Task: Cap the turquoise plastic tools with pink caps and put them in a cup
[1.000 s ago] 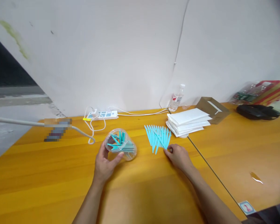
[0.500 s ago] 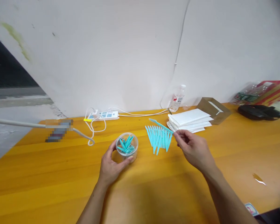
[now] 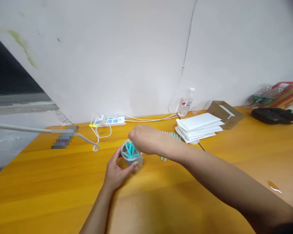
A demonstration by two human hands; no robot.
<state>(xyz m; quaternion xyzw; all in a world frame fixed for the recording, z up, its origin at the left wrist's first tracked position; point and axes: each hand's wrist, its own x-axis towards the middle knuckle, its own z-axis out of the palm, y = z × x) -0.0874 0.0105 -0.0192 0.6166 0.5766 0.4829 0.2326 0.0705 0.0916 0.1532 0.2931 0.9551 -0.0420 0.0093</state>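
My left hand (image 3: 116,170) is wrapped around a clear round plastic jar (image 3: 137,164), with the thumb along its near side. Several slim turquoise plastic sticks (image 3: 130,151) stand and lean inside the open jar. Right above the jar's mouth, my right hand (image 3: 140,136) is closed with its back toward me. Its fingertips are hidden, so I cannot make out what they hold. More turquoise tapered sticks (image 3: 163,159) lie in a row on the table, mostly covered by my right forearm.
A stack of white folded packets (image 3: 199,125) lies behind my right forearm, beside an open brown cardboard box (image 3: 226,117). A water bottle (image 3: 186,103) stands against the wall. A power strip (image 3: 114,121) with white cables sits back left; a black case (image 3: 273,116) lies far right.
My right hand has moved left from beside the row of sticks to above the jar. It held one turquoise stick before; that stick is now hidden. My left hand stays on the jar.
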